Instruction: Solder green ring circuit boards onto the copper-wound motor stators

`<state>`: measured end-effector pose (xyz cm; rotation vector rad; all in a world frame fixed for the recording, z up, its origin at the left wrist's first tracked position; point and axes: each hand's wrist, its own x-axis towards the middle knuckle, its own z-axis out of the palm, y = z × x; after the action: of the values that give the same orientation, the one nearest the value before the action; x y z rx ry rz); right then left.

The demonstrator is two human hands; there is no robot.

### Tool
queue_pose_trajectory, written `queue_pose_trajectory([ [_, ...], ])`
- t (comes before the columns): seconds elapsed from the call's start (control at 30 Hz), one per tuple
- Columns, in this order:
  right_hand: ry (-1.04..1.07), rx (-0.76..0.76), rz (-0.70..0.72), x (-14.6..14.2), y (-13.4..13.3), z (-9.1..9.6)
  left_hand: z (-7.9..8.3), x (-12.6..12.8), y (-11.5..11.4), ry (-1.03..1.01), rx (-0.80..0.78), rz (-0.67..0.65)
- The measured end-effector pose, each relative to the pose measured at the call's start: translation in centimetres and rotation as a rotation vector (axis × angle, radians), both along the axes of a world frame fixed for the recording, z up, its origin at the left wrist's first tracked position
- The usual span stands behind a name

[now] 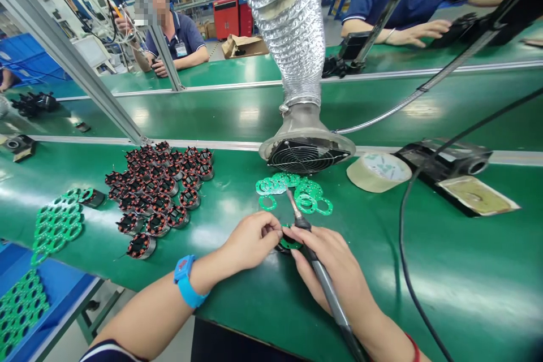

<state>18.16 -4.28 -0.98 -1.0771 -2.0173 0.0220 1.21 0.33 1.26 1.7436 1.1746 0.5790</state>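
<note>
A green ring-shaped circuit board (291,244) lies on top of a dark round part, probably a motor stator, mostly hidden between my hands. My left hand (254,240) is closed, thumb and fingertips pinched at the ring's left edge; what they pinch is too small to see. In my right hand (337,266) lies a soldering iron (326,283), its tip pointing up and away, over the loose boards. Thumb and fingertips of that hand also touch the ring's right side. Loose green rings (268,202) are spread just beyond.
Several copper-wound stators (156,223) stand to the left, beside green board panels (59,220). A fume extractor hood (307,147) hangs ahead. At right are a tape roll (379,172), a soldering iron stand (453,158) with a sponge (477,195), and a black cable (403,249). Co-workers sit opposite.
</note>
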Motion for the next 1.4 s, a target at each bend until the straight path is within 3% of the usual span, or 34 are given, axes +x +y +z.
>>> queue_pose_trajectory([
  [0.2,0.075,-0.031,0.029,0.3,0.2,0.2,0.3,0.1,0.0,0.053,0.051,0.028],
  [0.43,0.368,-0.191,-0.179,1.6,-0.9,-0.7,-0.2,0.1,0.3,0.133,0.087,0.058],
  [0.93,0.366,-0.086,-0.002,2.3,-1.4,0.0,-0.6,0.2,0.2,0.171,0.142,0.068],
  [1.13,0.472,-0.177,-0.067,1.9,-1.4,-0.9,-0.6,0.3,0.2,0.203,0.162,0.061],
  [1.23,0.376,-0.252,-0.113,1.1,-0.6,-0.7,-0.5,0.3,0.2,0.225,0.181,0.053],
  [1.4,0.025,-0.251,0.043,0.3,0.4,-0.8,-0.3,0.4,0.3,0.25,0.192,0.05],
])
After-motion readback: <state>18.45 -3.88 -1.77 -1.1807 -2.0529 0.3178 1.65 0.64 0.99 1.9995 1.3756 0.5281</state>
